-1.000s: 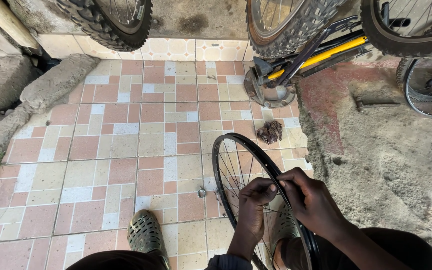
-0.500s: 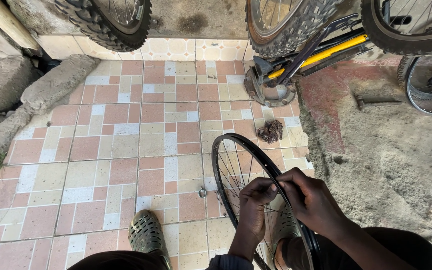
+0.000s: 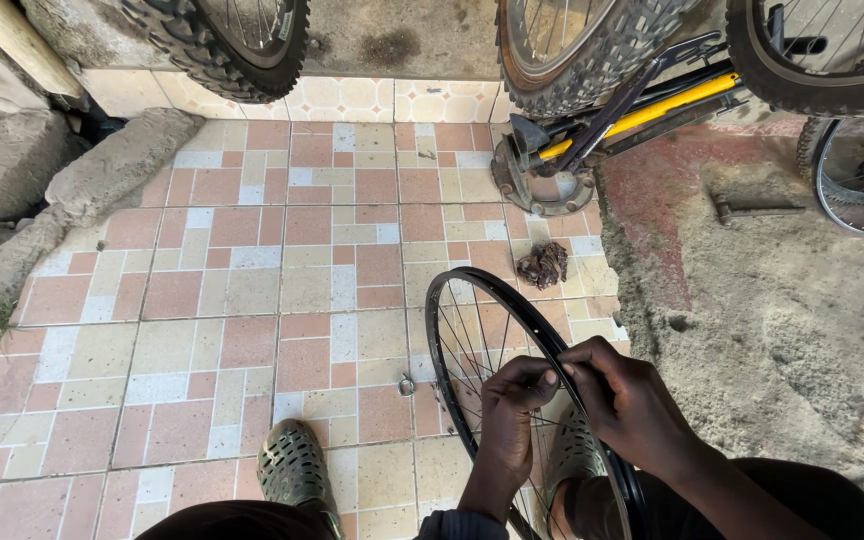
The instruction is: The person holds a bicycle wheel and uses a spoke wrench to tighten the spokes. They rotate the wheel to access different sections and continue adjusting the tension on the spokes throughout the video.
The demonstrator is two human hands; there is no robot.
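Observation:
A bare black bicycle rim with thin spokes (image 3: 472, 300) stands upright on the tiled floor between my feet. My left hand (image 3: 512, 415) reaches in among the spokes, its fingertips pinched on a spoke near the rim. My right hand (image 3: 627, 400) rests over the rim's top edge, fingers meeting the left hand's at the same spot. Whatever small part sits between the fingertips is hidden.
A small metal piece (image 3: 407, 385) lies on the tiles left of the rim, a dark rag (image 3: 544, 264) beyond it. Knobby bicycle tyres (image 3: 592, 50) and a yellow frame (image 3: 652, 105) stand at the back. Rough concrete lies right, stone blocks (image 3: 117, 160) left. My shoe (image 3: 292, 470) is near.

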